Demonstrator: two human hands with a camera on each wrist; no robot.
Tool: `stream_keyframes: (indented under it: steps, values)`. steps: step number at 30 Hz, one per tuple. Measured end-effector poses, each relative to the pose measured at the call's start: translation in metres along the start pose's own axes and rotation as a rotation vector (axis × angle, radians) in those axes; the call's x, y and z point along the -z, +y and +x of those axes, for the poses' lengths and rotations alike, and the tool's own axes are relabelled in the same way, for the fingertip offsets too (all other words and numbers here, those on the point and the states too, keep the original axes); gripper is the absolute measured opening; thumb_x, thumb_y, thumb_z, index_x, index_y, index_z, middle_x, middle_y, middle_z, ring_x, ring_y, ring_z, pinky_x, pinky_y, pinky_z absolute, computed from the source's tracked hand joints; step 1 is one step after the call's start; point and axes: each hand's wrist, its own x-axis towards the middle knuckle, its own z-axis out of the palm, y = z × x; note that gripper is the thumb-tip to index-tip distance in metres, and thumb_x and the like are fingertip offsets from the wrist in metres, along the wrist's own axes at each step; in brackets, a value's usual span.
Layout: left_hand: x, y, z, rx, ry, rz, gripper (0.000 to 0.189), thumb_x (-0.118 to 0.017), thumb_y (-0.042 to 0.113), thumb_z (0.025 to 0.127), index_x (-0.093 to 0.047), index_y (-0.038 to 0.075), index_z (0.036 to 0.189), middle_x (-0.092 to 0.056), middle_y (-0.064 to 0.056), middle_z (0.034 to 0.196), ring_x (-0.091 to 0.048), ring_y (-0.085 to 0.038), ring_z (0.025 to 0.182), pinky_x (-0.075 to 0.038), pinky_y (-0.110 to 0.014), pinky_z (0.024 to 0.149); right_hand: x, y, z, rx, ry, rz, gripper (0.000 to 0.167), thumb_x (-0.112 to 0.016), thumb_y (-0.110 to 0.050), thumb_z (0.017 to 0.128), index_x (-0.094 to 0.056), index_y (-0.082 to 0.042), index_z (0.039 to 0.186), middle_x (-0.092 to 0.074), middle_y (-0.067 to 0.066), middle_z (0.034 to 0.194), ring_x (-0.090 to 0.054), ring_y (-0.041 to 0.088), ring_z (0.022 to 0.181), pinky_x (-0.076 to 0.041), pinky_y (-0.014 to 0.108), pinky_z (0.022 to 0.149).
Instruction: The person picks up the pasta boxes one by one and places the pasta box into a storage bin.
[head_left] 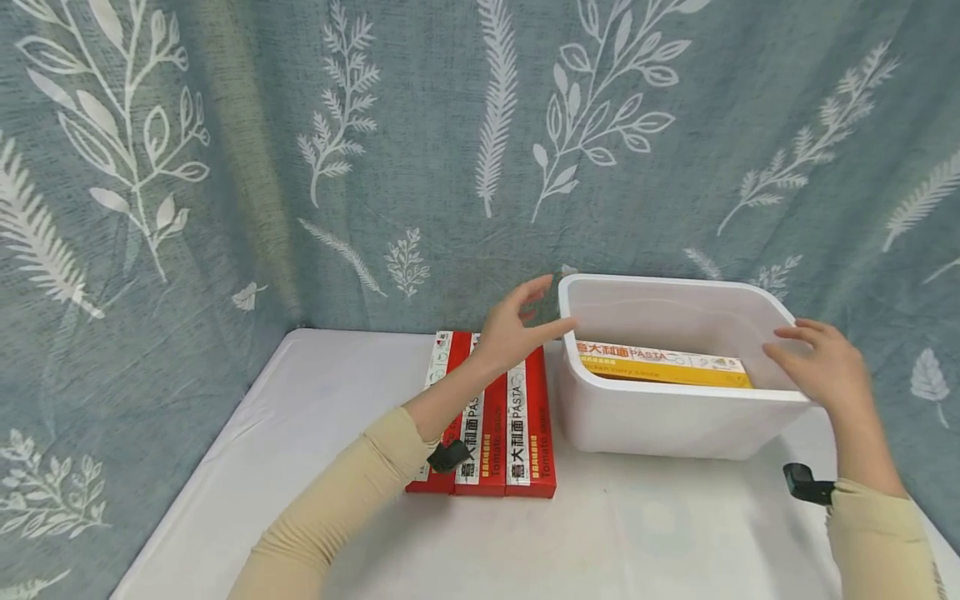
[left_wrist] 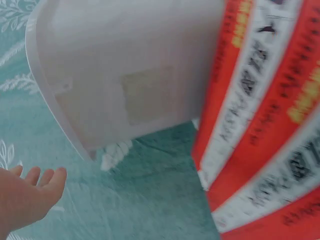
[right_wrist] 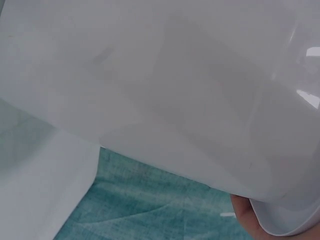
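A white plastic bin (head_left: 660,421) stands on the table, holding a yellow and white pasta box (head_left: 667,367) lying inside it. My right hand (head_left: 828,367) grips the bin's right rim, thumb on the inner side; in the right wrist view its fingers (right_wrist: 244,215) wrap the rim's edge. Beside the left rim, my left hand (head_left: 513,329) has its fingers and thumb spread apart. The left wrist view shows that hand (left_wrist: 30,197) off the bin's wall (left_wrist: 100,100). Left of the bin, several red and white pasta boxes (head_left: 528,433) lie side by side, partly covered by my left forearm.
The table (head_left: 345,367) has a white cover. A blue-green curtain (head_left: 435,150) with white leaf prints hangs behind the bin and along both sides. Dark wrist straps (head_left: 450,456) sit at both sleeve cuffs.
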Motion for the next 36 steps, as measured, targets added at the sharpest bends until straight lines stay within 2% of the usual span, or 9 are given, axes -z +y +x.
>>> stream_keyframes:
  steps: [2, 5, 11, 18, 24, 29, 36]
  values:
    - [0.009, -0.006, -0.008, 0.035, 0.007, -0.081, 0.07, -0.076, 0.031, 0.085, -0.044, 0.019, 0.146, -0.046, 0.001, 0.145, -0.043, -0.014, 0.131, -0.04, -0.036, 0.106, 0.001, 0.001, -0.001, -0.011, -0.003, 0.001, 0.064, -0.045, -0.045, 0.1, -0.047, 0.008, 0.135, -0.019, 0.035, 0.151, -0.017, 0.061, 0.133, -0.019, 0.077, 0.096]
    - [0.021, -0.015, -0.022, 0.106, 0.017, -0.146, 0.07, -0.076, 0.03, 0.085, -0.043, 0.023, 0.146, -0.047, 0.005, 0.144, -0.045, -0.013, 0.13, -0.041, -0.039, 0.105, 0.001, 0.002, -0.002, -0.027, -0.011, 0.005, 0.065, -0.044, -0.046, 0.1, -0.046, 0.008, 0.137, -0.018, 0.034, 0.152, -0.015, 0.061, 0.133, -0.019, 0.077, 0.096]
    - [0.042, -0.033, -0.055, 0.221, 0.034, -0.152, 0.073, -0.074, 0.027, 0.086, -0.038, 0.022, 0.149, -0.043, 0.001, 0.147, -0.042, -0.021, 0.133, -0.042, -0.046, 0.103, 0.001, 0.004, -0.003, -0.038, -0.013, 0.003, 0.066, -0.044, -0.046, 0.1, -0.045, 0.007, 0.138, -0.017, 0.034, 0.152, -0.015, 0.061, 0.133, -0.019, 0.077, 0.096]
    - [0.059, -0.05, -0.09, 0.322, 0.103, -0.152, 0.077, -0.073, 0.023, 0.086, -0.032, 0.019, 0.151, -0.039, -0.004, 0.15, -0.04, -0.023, 0.135, -0.045, -0.044, 0.101, 0.001, 0.003, -0.001, -0.029, -0.007, 0.005, 0.065, -0.044, -0.045, 0.1, -0.045, 0.008, 0.137, -0.017, 0.034, 0.152, -0.013, 0.061, 0.134, -0.018, 0.078, 0.096]
    - [0.071, -0.066, -0.115, 0.376, 0.137, -0.106, 0.083, -0.074, 0.025, 0.086, -0.026, 0.015, 0.153, -0.032, -0.009, 0.154, -0.031, -0.028, 0.14, -0.037, -0.05, 0.107, -0.001, 0.001, 0.0, -0.034, -0.013, 0.012, 0.066, -0.044, -0.046, 0.1, -0.045, 0.007, 0.138, -0.016, 0.034, 0.153, -0.012, 0.061, 0.135, -0.017, 0.078, 0.096]
    - [0.074, -0.074, -0.13, 0.472, 0.161, -0.042, 0.09, -0.074, 0.023, 0.085, -0.019, 0.012, 0.155, -0.027, -0.014, 0.155, -0.026, -0.032, 0.142, -0.032, -0.05, 0.11, 0.001, 0.0, 0.0, -0.024, -0.008, -0.001, 0.065, -0.044, -0.045, 0.1, -0.045, 0.008, 0.137, -0.017, 0.035, 0.152, -0.014, 0.061, 0.134, -0.018, 0.077, 0.097]
    - [0.074, -0.084, -0.147, 0.523, 0.093, 0.027, 0.1, -0.078, 0.021, 0.082, -0.011, 0.003, 0.154, -0.022, -0.022, 0.155, -0.023, -0.039, 0.141, -0.031, -0.052, 0.11, 0.003, -0.001, -0.001, -0.023, -0.02, -0.005, 0.066, -0.043, -0.046, 0.1, -0.045, 0.008, 0.137, -0.016, 0.035, 0.152, -0.014, 0.062, 0.133, -0.018, 0.077, 0.096]
